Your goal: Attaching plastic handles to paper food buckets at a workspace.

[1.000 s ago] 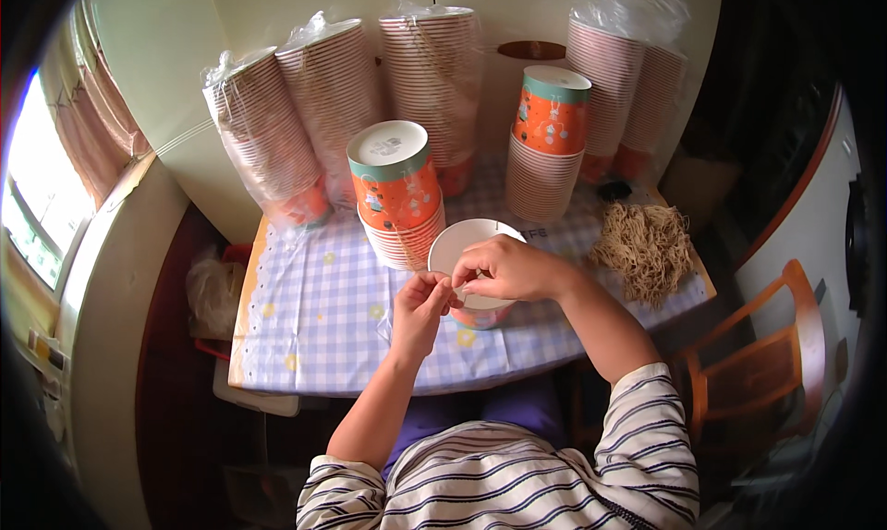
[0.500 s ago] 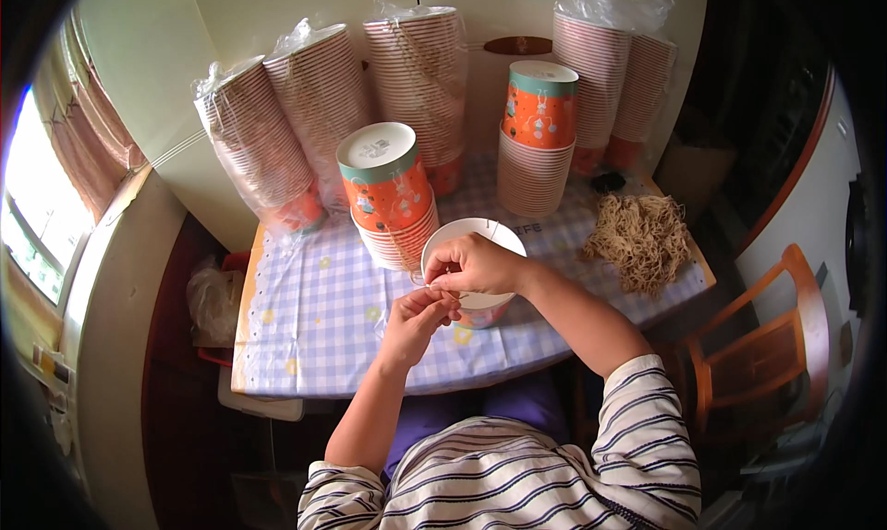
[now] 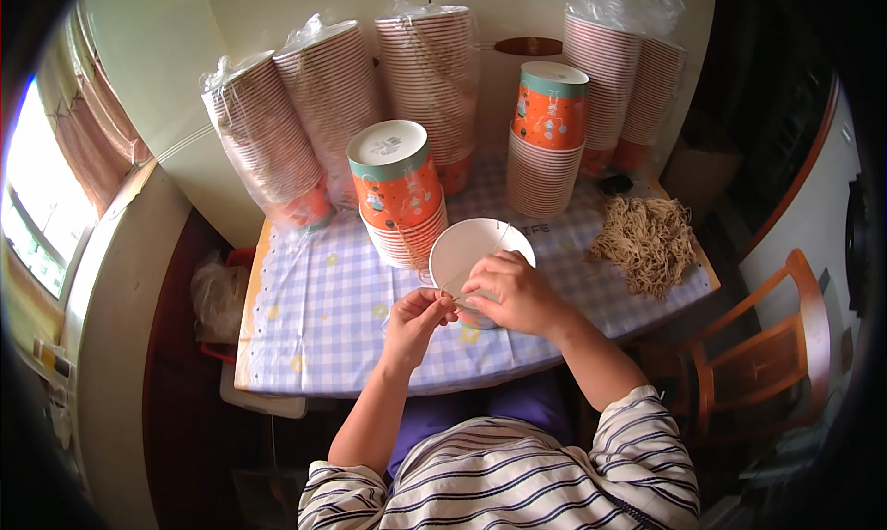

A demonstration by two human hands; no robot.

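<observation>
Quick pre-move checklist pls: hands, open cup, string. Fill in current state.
1. Open cup upright, mouth up: ok.
2. Left hand pinching the thin string by the cup's near rim: ok.
3. Right hand gripping the string too: cannot tell; its fingers hide the contact.
4. Knot or loop secured between the fingertips: cannot tell, too small.
5. Nearest cup stack standing upright: ok, upside-down cup on top.
6. String pile untangled: not ok, heaped in a loose mass.

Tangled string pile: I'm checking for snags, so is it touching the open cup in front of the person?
Apart. The head view shows checked tablecloth between the tangled string pile and the open cup.
</observation>
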